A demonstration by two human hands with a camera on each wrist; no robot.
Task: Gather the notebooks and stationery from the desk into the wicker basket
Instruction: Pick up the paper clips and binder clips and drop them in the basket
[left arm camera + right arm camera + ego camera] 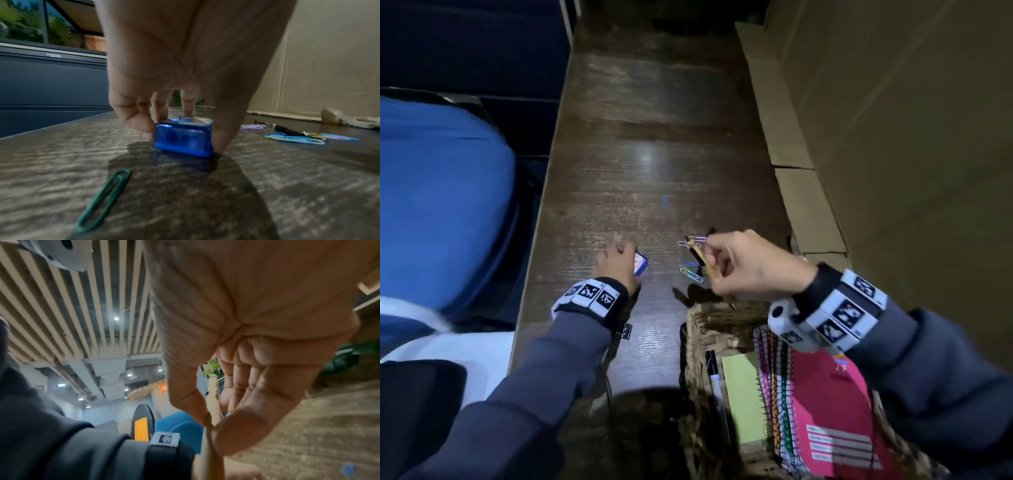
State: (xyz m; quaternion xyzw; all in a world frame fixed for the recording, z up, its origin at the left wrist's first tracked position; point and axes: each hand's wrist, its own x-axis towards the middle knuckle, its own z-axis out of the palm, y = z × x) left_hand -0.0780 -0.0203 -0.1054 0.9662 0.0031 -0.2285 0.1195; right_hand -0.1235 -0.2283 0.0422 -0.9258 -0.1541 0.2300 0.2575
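My left hand pinches a small blue pencil sharpener that stands on the dark wooden desk; in the left wrist view the thumb and fingers clamp the blue pencil sharpener from both sides. My right hand holds a wooden pencil above the far rim of the wicker basket; the wooden pencil sits between thumb and fingers. The basket holds spiral notebooks, a yellow sticky pad and a marker.
Coloured paper clips lie under the right hand, one blue clip farther up the desk, a green clip near the left wrist. A black binder clip lies by the left sleeve. Cardboard lines the right edge; a blue chair stands left.
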